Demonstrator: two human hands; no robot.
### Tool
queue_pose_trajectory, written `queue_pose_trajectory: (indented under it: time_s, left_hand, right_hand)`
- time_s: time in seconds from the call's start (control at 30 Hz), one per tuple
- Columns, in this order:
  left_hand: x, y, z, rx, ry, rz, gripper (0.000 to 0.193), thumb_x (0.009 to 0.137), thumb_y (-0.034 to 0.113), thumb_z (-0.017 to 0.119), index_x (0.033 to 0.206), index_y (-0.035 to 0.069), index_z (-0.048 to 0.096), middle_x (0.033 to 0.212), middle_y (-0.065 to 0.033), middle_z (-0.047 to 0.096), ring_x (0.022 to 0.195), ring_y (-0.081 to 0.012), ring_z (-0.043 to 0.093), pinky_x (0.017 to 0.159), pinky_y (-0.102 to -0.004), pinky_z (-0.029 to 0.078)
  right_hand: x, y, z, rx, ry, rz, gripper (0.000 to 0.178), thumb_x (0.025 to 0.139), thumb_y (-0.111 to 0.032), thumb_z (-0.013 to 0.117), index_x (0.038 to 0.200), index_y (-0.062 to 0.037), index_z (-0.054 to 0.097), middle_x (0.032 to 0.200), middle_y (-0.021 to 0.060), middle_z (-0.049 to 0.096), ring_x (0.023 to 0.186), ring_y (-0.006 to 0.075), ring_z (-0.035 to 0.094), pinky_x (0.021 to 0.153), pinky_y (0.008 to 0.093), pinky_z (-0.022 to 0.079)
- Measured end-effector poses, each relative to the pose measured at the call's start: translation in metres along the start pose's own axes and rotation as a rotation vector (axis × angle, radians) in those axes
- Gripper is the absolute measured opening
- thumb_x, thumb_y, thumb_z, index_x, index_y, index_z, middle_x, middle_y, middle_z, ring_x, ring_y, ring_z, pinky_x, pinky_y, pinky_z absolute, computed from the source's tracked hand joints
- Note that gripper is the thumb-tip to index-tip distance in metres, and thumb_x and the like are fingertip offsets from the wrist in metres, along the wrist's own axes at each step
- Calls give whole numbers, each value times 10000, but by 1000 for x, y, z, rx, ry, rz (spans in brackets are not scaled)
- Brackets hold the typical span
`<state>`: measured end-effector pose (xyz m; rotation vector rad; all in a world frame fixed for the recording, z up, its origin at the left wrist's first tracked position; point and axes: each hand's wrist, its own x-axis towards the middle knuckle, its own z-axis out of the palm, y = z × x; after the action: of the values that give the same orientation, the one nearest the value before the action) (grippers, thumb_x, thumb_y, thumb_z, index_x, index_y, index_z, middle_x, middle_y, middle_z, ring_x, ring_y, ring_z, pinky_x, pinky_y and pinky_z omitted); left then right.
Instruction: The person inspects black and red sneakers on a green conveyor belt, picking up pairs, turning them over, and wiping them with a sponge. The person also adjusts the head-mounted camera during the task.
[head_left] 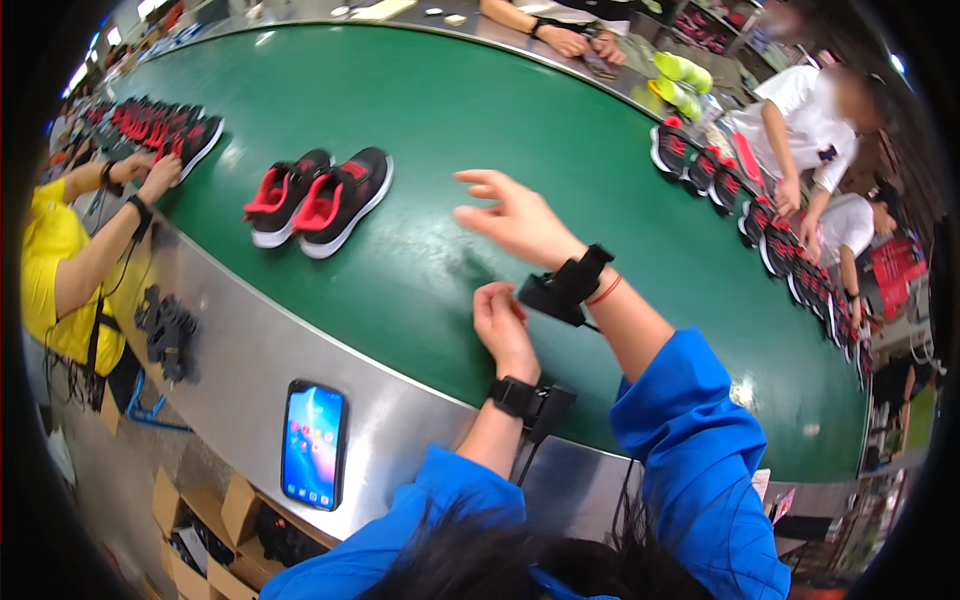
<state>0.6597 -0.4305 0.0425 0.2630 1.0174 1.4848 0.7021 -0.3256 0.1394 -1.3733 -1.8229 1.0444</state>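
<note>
My right hand [520,218] hovers over the green work surface [430,120] with its fingers stretched out and nothing in them. Below it, my left hand [503,322] is closed, its fingers curled. A small reddish bit shows at those fingertips, too small to name. To the left of both hands, and apart from them, stands a pair of black sneakers with red lining and white soles: the left sneaker [284,192] and the right sneaker [352,198] sit side by side. Each of my wrists wears a black strap with a small device.
A lit phone [313,443] lies on the metal edge [395,425] near me. At left, a person in a yellow shirt [62,262] handles a sneaker beside a row of others. People in white work by more sneakers [780,248] at right. Open cartons [225,520] stand below.
</note>
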Motion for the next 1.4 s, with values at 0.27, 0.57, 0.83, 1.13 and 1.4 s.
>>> queue_pose_trajectory:
  time_s: [0.27,0.57,0.83,1.13,1.4]
  left_hand:
    - [-23,-2,29,120,-141,-178,127,962,162,500,869,102,562,711,31,499,598,-43,447,507,-187,338]
    - [-27,3,18,248,-159,-124,134,969,152,522,873,66,554,778,17,524,652,-45,458,571,-184,368]
    - [-33,4,18,288,-180,-120,126,969,153,523,883,67,557,812,13,549,676,-46,477,585,-191,383]
    - [-15,5,12,138,-125,-69,112,969,178,522,991,69,534,842,-18,558,717,-98,535,631,-233,438]
    - [-11,-1,18,349,-258,169,386,982,244,481,1307,38,460,1284,-125,467,1237,-216,420,1045,-352,330]
  right_hand:
    - [-43,253,-277,732,1140,299,466,839,141,498,1278,41,376,1044,221,530,922,359,632,836,468,604]
    - [12,300,-299,747,1338,95,778,753,68,718,1353,-183,293,1319,195,356,1009,367,565,705,498,617]
    - [35,294,-302,675,1337,399,723,656,80,780,1187,-172,357,1065,190,545,756,322,635,495,401,562]
    - [-88,155,-225,488,338,731,539,740,-18,749,1119,-172,398,790,55,567,504,126,552,351,256,339]
    - [-276,76,-180,9,300,615,446,784,-77,725,1168,-86,497,1102,121,599,735,121,629,527,254,500]
